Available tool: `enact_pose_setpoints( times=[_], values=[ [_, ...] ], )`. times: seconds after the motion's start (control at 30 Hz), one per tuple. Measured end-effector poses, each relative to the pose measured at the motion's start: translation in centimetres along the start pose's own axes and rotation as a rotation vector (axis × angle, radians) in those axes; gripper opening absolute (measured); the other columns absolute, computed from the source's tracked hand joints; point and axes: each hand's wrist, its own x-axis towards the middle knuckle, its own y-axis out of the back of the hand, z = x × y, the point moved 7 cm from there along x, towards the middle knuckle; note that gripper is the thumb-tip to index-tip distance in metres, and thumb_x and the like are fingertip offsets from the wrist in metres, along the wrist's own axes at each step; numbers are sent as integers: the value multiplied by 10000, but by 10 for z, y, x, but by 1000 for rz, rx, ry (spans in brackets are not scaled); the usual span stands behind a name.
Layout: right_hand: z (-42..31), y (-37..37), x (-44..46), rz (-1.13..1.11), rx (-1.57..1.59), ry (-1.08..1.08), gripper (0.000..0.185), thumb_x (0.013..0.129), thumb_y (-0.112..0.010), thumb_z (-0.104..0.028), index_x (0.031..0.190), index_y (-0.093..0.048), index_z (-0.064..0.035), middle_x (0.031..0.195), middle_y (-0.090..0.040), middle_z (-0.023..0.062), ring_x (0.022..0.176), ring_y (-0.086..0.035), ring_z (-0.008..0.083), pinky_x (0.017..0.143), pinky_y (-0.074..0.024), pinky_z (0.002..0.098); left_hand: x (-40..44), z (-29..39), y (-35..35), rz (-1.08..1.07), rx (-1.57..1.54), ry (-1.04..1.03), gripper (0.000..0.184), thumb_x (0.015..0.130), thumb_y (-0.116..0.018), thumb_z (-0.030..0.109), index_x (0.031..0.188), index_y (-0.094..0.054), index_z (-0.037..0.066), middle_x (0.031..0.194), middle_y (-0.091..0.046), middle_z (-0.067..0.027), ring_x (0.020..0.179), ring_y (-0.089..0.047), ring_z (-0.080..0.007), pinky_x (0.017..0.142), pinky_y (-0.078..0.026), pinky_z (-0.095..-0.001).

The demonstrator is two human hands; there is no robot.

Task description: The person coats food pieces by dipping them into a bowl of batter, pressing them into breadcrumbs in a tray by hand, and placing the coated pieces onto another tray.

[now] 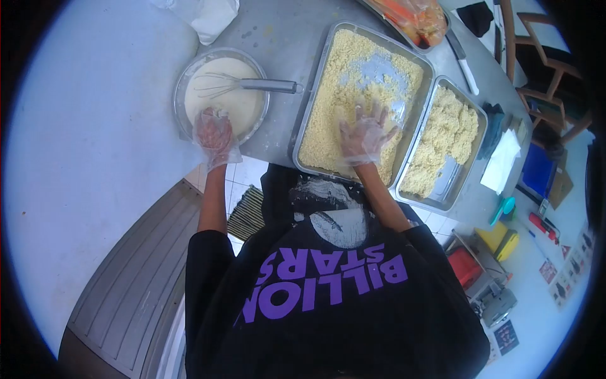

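Note:
My left hand (213, 131), in a clear plastic glove, is at the near edge of a metal bowl (180, 107) of pale batter (237, 101). Its fingers are curled closed at the batter, and whatever they hold is hidden. A wire whisk (268, 84) rests across the bowl, its handle over the right rim. My right hand (367, 134), also gloved, lies open with fingers spread over yellowish crumbs (328, 136) in a large metal tray (308, 107). A few pale bits cling around the fingers.
Right of the large tray stands a smaller metal tray (483, 129) of clumpy crumbs. Beyond are a white-handled knife (468, 76), a container with a plastic bag of orange food (421, 22), white paper (503, 161) and a teal spoon (502, 210). A plastic bag (214, 19) lies behind the bowl.

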Motion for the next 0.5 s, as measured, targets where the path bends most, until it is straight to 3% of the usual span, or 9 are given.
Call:
enact_pose_setpoints(
  times=[0.03,0.1,0.17,0.23,0.33,0.43,0.5],
  values=[
    [0,5,-1,32,-199,60,603,815,-355,-512,1330,-307,-201,1421,-160,91,1317,-86,292,999,-4,579,1,-1,1,-21,-51,72,414,716,-610,267,1054,-527,43,1010,-543,-166,948,-497,-346,844,-375,-429],
    [12,13,-3,-45,1015,-30,628,805,-370,-529,1335,-293,-201,1413,-184,88,1313,-98,298,997,16,577,-9,4,0,-52,23,39,422,713,-613,264,1058,-525,38,1002,-545,-164,944,-499,-347,843,-377,-430],
    [12,19,2,-63,1028,-22,626,810,-374,-519,1342,-277,-203,1412,-184,94,1313,-100,294,1001,17,572,-6,7,1,-52,89,-21,429,711,-616,262,1062,-522,33,993,-546,-161,939,-500,-348,842,-379,-431],
    [15,11,5,-65,1034,-37,625,815,-379,-508,1348,-261,-205,1411,-184,100,1312,-103,290,1005,18,566,1,8,7,22,-134,45,418,705,-619,250,1048,-523,31,960,-546,-169,912,-506,-351,816,-392,-432],
    [13,-13,23,-24,1270,-135,616,832,-373,-481,1363,-214,-213,1415,-172,103,1313,-108,280,1012,20,552,9,14,13,9,-57,7,391,694,-625,237,1007,-535,21,934,-544,-178,881,-509,-357,784,-405,-433],
    [30,-17,36,131,1744,-267,594,849,-330,-483,1365,-197,-222,1422,-155,93,1315,-102,272,1014,24,546,6,14,10,2,-38,-44,386,690,-626,231,995,-531,14,935,-543,-186,865,-509,-363,760,-411,-433],
    [4,-7,38,-26,1091,-150,608,839,-327,-516,1359,-218,-220,1421,-166,80,1313,-111,272,1015,17,542,6,15,10,0,-56,2,387,693,-624,232,1000,-530,15,942,-541,-188,870,-508,-368,770,-411,-432]
  ],
)
